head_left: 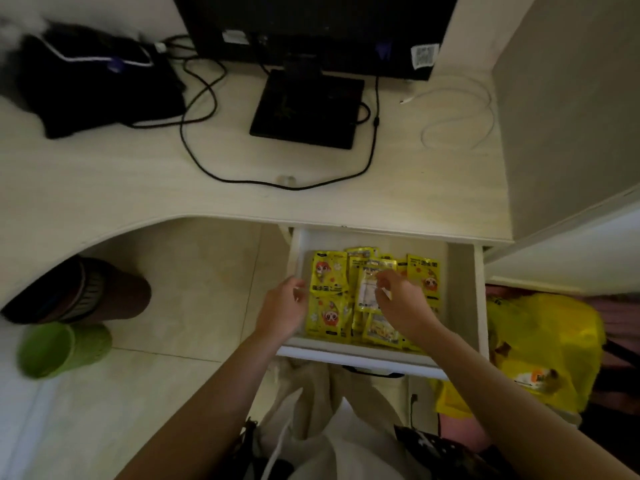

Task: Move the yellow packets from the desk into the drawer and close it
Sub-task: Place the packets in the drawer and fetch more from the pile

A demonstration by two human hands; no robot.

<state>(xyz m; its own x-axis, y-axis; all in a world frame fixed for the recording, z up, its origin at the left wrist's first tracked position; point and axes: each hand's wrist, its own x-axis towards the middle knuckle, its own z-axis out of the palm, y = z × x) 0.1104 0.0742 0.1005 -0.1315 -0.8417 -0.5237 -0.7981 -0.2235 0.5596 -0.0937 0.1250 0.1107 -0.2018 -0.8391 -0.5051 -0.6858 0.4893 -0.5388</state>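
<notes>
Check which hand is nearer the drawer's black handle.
Left, narrowly. The left hand is at the drawer's left wall, above-left of the black handle. The right hand lies over the yellow packets mid-drawer, above the handle, slightly farther.

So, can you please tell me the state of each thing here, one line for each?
drawer: pulled open.
yellow packets: lying inside the drawer, overlapping.
left hand: open, at the left packets.
right hand: fingers on a middle packet; grip unclear.
desk: no yellow packets visible on it.
white cable: loose, unplugged end on the desk.
</notes>
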